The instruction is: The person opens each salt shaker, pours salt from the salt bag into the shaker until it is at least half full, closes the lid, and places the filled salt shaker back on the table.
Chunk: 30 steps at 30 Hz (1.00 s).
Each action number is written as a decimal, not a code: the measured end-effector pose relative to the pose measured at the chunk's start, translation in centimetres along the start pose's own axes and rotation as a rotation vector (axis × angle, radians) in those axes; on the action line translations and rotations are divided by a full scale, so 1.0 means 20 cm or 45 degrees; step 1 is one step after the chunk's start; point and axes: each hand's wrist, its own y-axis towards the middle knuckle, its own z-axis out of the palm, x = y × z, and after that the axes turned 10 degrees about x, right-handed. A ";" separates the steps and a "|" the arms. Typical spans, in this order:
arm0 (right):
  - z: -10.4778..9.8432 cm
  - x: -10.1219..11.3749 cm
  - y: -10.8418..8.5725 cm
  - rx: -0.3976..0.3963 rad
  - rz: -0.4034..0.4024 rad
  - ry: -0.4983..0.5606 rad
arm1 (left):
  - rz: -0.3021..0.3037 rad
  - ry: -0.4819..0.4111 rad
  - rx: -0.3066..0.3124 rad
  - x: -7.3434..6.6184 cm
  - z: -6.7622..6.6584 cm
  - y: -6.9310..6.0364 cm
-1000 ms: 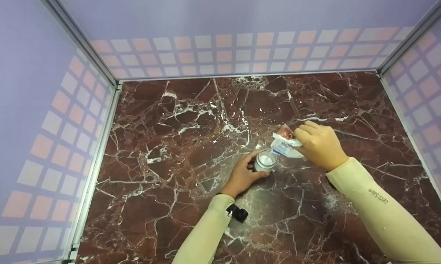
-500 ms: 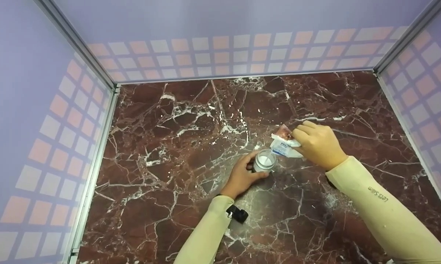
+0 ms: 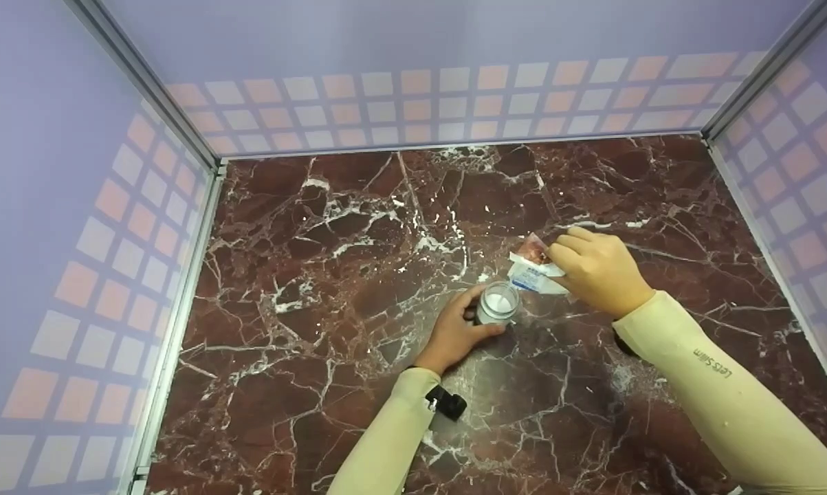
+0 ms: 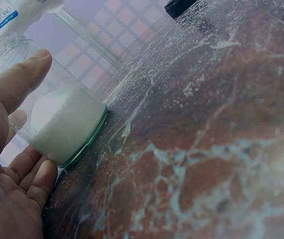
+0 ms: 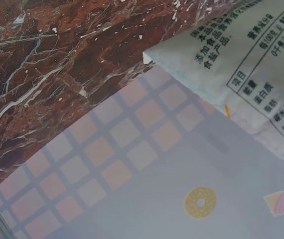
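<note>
In the head view a clear glass jar (image 3: 497, 304), its mouth uncovered, stands on the marble-patterned table. My left hand (image 3: 451, 335) holds it from the left, thumb on the near side and fingers round the far side. The left wrist view shows white salt (image 4: 65, 119) heaped in the jar's lower part. My right hand (image 3: 599, 268) grips a salt bag (image 3: 535, 278), tilted with its lower corner at the jar's mouth. A thin white stream seems to run from the bag into the jar. Printed text covers the bag (image 5: 261, 64) in the right wrist view.
White grains (image 3: 454, 223) lie scattered on the dark red table (image 3: 262, 412) beyond the jar. Purple panels with pink and white squares (image 3: 420, 89) enclose the back and sides. A dark object (image 4: 179, 7), kind unclear, shows at the top of the left wrist view.
Both hands keep their places, with the jar and the salt bag hardly moved. The head view has shifted slightly.
</note>
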 end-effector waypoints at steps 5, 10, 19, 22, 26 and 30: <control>-0.01 -0.01 0.01 0.006 -0.037 0.022 | 0.008 0.005 0.000 0.00 0.00 0.00; -0.01 -0.01 0.01 0.011 -0.060 0.028 | -0.003 0.011 0.003 -0.01 0.00 0.00; -0.01 -0.02 0.02 0.022 -0.093 0.024 | 0.008 0.009 0.006 0.00 0.00 0.00; -0.01 -0.02 0.03 0.025 -0.103 0.023 | 0.010 0.018 0.007 0.00 -0.01 0.00; -0.01 -0.02 0.03 0.022 -0.118 0.019 | 0.005 0.025 0.009 0.00 -0.01 0.00; -0.01 -0.03 0.03 0.023 -0.133 0.017 | 0.004 0.020 0.009 0.00 -0.01 0.00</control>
